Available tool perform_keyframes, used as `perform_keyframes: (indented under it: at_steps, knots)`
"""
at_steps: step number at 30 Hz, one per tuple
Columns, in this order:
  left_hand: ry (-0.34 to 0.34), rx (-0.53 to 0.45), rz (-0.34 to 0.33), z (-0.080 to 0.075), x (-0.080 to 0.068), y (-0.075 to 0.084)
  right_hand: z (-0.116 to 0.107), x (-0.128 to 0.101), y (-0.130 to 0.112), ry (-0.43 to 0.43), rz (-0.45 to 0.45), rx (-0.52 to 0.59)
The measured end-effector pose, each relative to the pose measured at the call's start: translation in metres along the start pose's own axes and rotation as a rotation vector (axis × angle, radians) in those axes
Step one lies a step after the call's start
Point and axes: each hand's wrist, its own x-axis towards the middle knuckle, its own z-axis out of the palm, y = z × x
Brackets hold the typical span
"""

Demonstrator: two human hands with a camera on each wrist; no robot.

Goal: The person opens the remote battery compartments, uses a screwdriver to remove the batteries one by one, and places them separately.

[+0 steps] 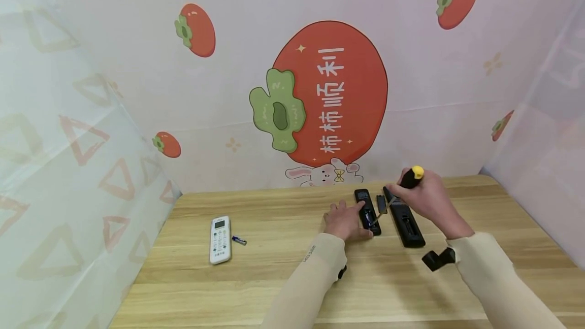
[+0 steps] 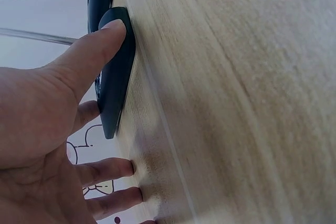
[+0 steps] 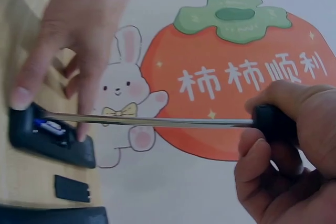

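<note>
Here's the left hand, low and unclenched, thumb and forefinger pressing the small black remote, its other fingers spread against the wooden table. And the right hand, raised, grasps 1 screwdriver by its handle, fingers curled, shaft slanting down to that remote's open compartment! The remote lies back-up near the table's far edge, just beside the left hand, 1 battery showing inside. Counting up: 3 remotes in all, 2 black, 1 white; the longer black remote to the right, 1 small cover between the black pair, and the white remote well left with 1 loose battery just beside it.
</note>
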Motion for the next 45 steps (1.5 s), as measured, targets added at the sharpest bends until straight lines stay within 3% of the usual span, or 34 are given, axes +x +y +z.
perform_keyframes:
  at_steps: [7, 15, 24, 31, 45]
  knots:
    - [-0.004, 0.01, -0.005, 0.002, 0.001, -0.001, 0.0, 0.03, -0.004, -0.152, 0.153, 0.026]
    - [-0.007, 0.042, -0.002, 0.001, 0.002, 0.0, 0.01, 0.048, -0.003, -0.173, 0.233, 0.028]
    - [-0.018, 0.048, -0.005, 0.001, 0.003, 0.001, 0.012, 0.039, -0.006, -0.142, 0.208, 0.018]
    - [-0.029, 0.033, 0.0, 0.0, 0.003, 0.0, 0.012, 0.033, -0.011, -0.132, 0.12, 0.014]
    - [-0.014, 0.022, -0.01, 0.001, 0.003, 0.0, 0.01, 0.025, -0.016, -0.106, 0.05, -0.027]
